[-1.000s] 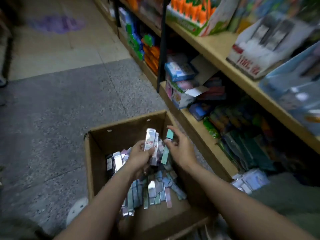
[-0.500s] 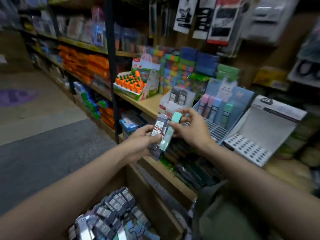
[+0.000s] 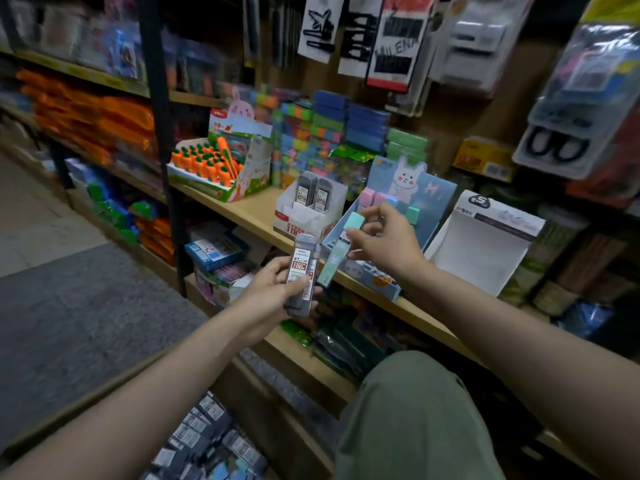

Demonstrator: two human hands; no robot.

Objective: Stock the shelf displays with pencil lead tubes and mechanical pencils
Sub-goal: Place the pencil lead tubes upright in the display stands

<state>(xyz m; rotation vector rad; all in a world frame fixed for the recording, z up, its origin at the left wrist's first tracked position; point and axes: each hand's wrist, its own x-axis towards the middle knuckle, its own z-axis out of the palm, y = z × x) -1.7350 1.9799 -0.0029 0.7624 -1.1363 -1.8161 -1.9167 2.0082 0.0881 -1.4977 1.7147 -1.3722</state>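
Before the wooden shelf (image 3: 242, 213), both bare hands raised at mid-frame. Left hand (image 3: 277, 289) curled round a small stack of grey lead tubes (image 3: 301, 271), thumb pressed across the white label; top label reads 0.7 with red print below. Stack held roughly upright, slightly tilted. Right hand (image 3: 384, 240) pinching a mint-green pencil (image 3: 341, 251) near its cap between thumb and forefinger, other fingers loosely curled; pencil slanted, lower end pointing down-left, just beside the tube stack, contact between the two not resolvable.

On shelf directly behind hands: white-and-red display box (image 3: 304, 216) holding two grey lead tube packs upright at its rear compartment; front compartments showing white card. Just right of it, blue bunny display (image 3: 415, 192) with pastel caps in pink, blue and green standing in its slots; right hand hovering over its front rows. Further right, white display stand (image 3: 485, 251), its tray hidden behind the right forearm. Left of the lead box, carrot-pen display (image 3: 214, 168) filled with orange pens. Stacked coloured erasers (image 3: 311, 133) at the back of shelf.

Bottom of frame, between the forearms: cardboard box (image 3: 86, 407) with more grey labelled tubes (image 3: 204, 434) lying loose inside. Green-trousered knee (image 3: 408, 410) at lower right. Picture edges blurred.
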